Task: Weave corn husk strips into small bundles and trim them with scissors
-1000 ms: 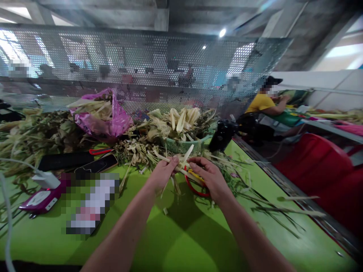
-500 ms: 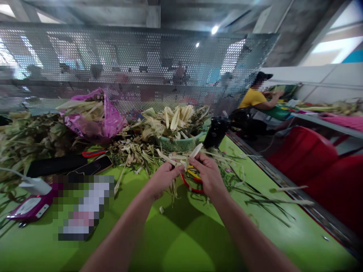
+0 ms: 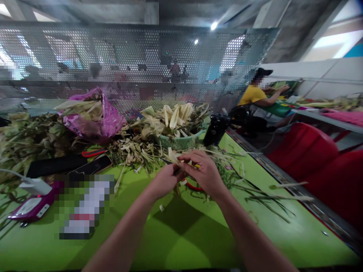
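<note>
Thumbs and fingers of our left hand (image 3: 166, 181) and our right hand (image 3: 202, 172) come together in front of us, both pinched closed on a pale strip (image 3: 172, 155). Its free end sticks out of the grip up and to the left, pointing away from us, so the long axis leans left and runs from our fingers toward the far side of the green table (image 3: 184, 249). The lower end is hidden among our fingers, and we cannot tell how far it reaches past them. Just below the grip, partly covered by our right hand, we see a red loop (image 3: 194, 186). Beyond the grip stands a green basket (image 3: 178, 142) heaped with dry husks (image 3: 177, 116); to its right is a black container (image 3: 215, 131). Left of the grip and farther off lie curled scraps (image 3: 134, 151), then a pink bag (image 3: 110, 119) stuffed with dry leaves. Lower on that side we have a dark phone (image 3: 95, 166) and a purple device (image 3: 47, 197). Right of the grip, thin stems (image 3: 272, 197) lie pointing outward, and past the table's edge we see a red chair (image 3: 304, 151) and a person in yellow (image 3: 253, 94)
</note>
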Demonstrator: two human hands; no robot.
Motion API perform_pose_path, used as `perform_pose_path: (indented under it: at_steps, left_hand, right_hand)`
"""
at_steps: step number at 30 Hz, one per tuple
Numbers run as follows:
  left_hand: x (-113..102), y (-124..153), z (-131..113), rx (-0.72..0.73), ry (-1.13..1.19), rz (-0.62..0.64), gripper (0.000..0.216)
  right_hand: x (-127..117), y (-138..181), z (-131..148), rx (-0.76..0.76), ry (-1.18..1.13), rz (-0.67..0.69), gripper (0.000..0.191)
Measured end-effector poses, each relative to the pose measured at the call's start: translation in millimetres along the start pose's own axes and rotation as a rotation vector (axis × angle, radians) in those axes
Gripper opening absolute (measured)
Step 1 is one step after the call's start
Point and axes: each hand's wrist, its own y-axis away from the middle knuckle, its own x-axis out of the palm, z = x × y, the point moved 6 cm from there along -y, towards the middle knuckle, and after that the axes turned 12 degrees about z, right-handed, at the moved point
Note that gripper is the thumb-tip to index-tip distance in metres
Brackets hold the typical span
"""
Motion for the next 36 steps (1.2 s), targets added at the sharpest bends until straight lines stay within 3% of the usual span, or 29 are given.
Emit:
perform_pose_path:
  at_steps: [5, 9, 12, 16, 20, 23, 26, 30, 36]
  left_hand:
    - [12, 0, 7, -0.046, -0.022, 0.107, 0.029]
    - [25, 3, 2, -0.063, -0.106, 0.220, 0.020]
    - [28, 5, 1, -0.105, -0.141, 0.228, 0.020]
    - [20, 5, 4, -0.163, 0.038, 0.121, 0.029]
    - [1, 7, -3, -0.079, 0.212, -0.099, 0.039]
    - [-4, 9, -9, -0.020, 0.301, -0.151, 0.033]
    - [-6, 10, -8, -0.019, 0.335, -0.221, 0.026]
    - [-4, 10, -6, -0.031, 0.331, -0.209, 0.024]
    - [-1, 8, -5, -0.010, 0.355, -0.134, 0.028]
  right_hand:
    - [6, -3, -12, 0.060, -0.083, 0.007, 0.007]
    - [1, 0, -23, 0.131, -0.166, -0.129, 0.007]
    - [-3, 4, -26, 0.177, -0.209, -0.213, 0.009]
    - [-13, 5, -25, 0.151, -0.131, -0.256, 0.013]
    - [-25, 11, -38, 0.237, -0.182, -0.403, 0.049]
    - [-9, 9, -47, 0.334, -0.421, -0.223, 0.034]
    - [7, 6, -44, 0.370, -0.512, -0.025, 0.029]
    - [8, 6, -39, 0.364, -0.551, -0.053, 0.024]
    - [12, 7, -44, 0.354, -0.804, -0.158, 0.019]
